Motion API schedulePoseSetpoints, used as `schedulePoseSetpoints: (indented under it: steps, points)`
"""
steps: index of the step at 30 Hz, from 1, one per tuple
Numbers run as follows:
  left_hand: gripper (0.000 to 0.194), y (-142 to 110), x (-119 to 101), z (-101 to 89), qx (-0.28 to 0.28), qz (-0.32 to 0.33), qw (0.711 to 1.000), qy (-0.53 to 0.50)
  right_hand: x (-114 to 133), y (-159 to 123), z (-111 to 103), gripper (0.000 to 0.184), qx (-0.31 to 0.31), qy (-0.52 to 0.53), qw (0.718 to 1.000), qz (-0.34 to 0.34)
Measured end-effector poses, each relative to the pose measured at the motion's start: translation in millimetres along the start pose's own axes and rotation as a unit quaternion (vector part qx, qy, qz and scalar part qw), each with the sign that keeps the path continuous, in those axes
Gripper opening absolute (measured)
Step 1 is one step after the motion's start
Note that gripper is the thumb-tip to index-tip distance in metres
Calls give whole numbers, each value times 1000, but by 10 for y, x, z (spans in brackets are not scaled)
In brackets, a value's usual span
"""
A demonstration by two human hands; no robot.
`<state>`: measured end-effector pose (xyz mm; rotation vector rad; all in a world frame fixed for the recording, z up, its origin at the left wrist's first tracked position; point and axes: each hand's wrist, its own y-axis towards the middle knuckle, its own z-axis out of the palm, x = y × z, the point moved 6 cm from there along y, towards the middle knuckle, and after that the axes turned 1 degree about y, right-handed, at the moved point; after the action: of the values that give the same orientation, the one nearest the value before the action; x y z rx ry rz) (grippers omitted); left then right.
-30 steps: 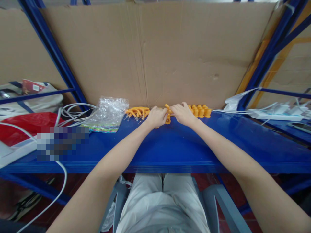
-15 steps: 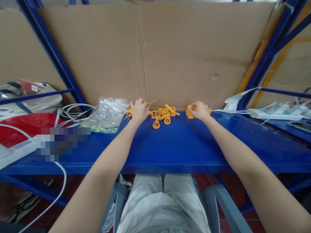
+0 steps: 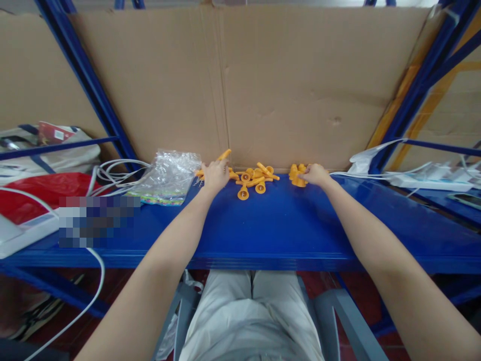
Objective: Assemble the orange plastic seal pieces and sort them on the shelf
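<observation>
On the far side of the blue table, my left hand (image 3: 217, 176) is closed around an orange corkscrew (image 3: 224, 154), whose handle sticks up past the fingers. More orange pieces with metal spirals (image 3: 199, 181) lie just left of that hand, partly hidden by it. Between my hands is a loose pile of orange corkscrew parts (image 3: 259, 175), some with bell-shaped ends facing me. My right hand (image 3: 314, 174) has its fingers closed at a cluster of orange bell-shaped pieces (image 3: 298, 181); the fingers hide part of the grip.
A clear plastic bag (image 3: 171, 175) lies left of my left hand, beside coiled white cables (image 3: 116, 173) and a red bag (image 3: 45, 193). A cardboard sheet (image 3: 281, 85) stands behind the table (image 3: 270, 225). White power strips (image 3: 428, 180) are at the right.
The corkscrew in my left hand has turned: its spiral pointed up right before, and now its orange handle does. My right hand has shifted slightly right, uncovering more of the bell-shaped pieces.
</observation>
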<state>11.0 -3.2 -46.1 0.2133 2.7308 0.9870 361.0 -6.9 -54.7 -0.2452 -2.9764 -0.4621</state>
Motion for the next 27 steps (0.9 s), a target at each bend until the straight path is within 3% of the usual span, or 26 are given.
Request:
schedulePoseSetpoints:
  steps: [5,20,27]
  points:
    - [52,-1,119,171,59,-22,998,22,-10,-97,-53,39,43,-20,997,60]
    - [61,-13,302,516,190,-43,980,44,-8,-193,-80,49,20,-27,994,100]
    - [63,-12,328,559,193,-34,980,42,66,-268,-114,51,38,-64,993,90]
